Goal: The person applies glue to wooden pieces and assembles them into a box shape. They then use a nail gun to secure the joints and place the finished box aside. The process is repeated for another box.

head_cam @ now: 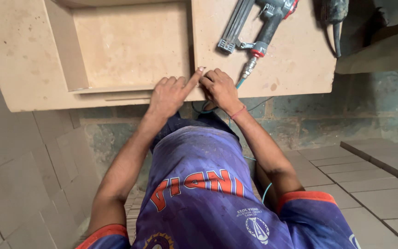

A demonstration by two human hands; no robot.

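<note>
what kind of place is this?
Likely a carpentry workshop: a fibreboard panel with a recessed box frame, a pneumatic nail gun lying on it, and cut boards laid on the floor.

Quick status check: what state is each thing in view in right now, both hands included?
Left hand: on the board's front edge, index finger pointing out, holding nothing.
Right hand: fingers curled on the board edge; contents hidden.
Board: lying flat.
Nail gun: lying on the board, hose attached, unheld.
Recessed panel: set in the board.
</note>
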